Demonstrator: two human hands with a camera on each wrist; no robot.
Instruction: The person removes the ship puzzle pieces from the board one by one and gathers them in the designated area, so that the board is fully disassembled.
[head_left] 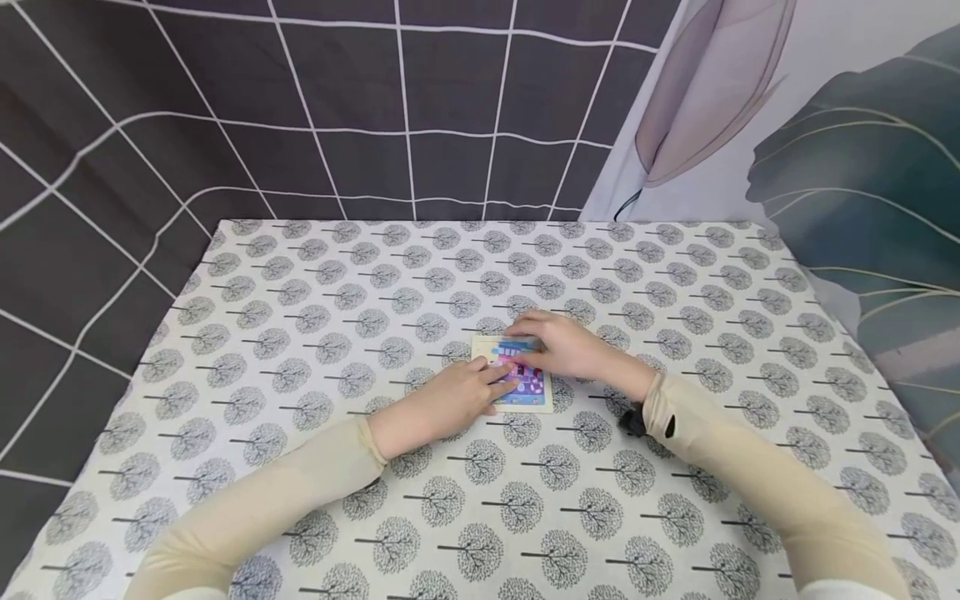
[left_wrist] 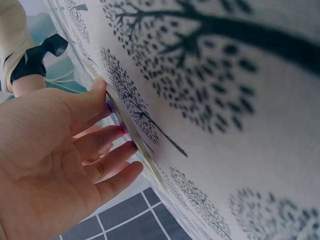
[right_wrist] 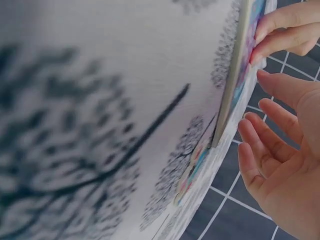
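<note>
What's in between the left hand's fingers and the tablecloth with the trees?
A thin, colourful picture board. The left wrist view shows its pale edge between the left hand and the tree tablecloth.

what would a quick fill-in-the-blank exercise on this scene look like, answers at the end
1. The left hand touches the small colourful board, which lies on a cloth printed with ____.
2. The dark backdrop is crossed by ____ lines.
3. In the head view, the right hand appears ____ (higher or lower) in the picture than the left.

Missing words: trees; white; higher.
</note>
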